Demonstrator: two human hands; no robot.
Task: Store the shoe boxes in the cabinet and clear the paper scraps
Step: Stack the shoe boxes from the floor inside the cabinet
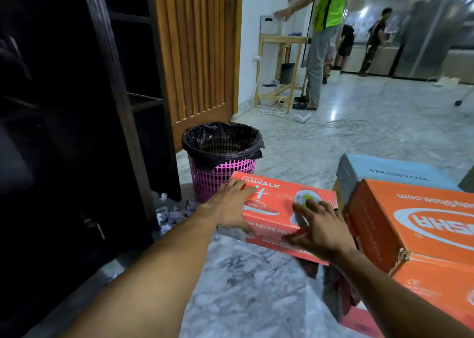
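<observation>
A red shoe box (277, 204) with a printed sneaker sits low in the middle of the view. My left hand (230, 206) lies on its left end, fingers spread on the lid and thumb down the front side. My right hand (318, 227) rests with spread fingers on the lid's right part. An orange shoe box (415, 224) stands to the right, with a light blue shoe box (392, 173) behind it. Crumpled paper scraps (171, 213) lie on the floor at the foot of the dark cabinet (77, 106), whose shelves stand open on the left.
A pink waste basket (221, 160) with a black liner stands beside the cabinet, just behind the red box. A wooden slatted door (197, 50) is behind it. Cables (343, 124) trail over the marble floor. A person in a green shirt (325, 40) stands by a wooden stand; others are farther back.
</observation>
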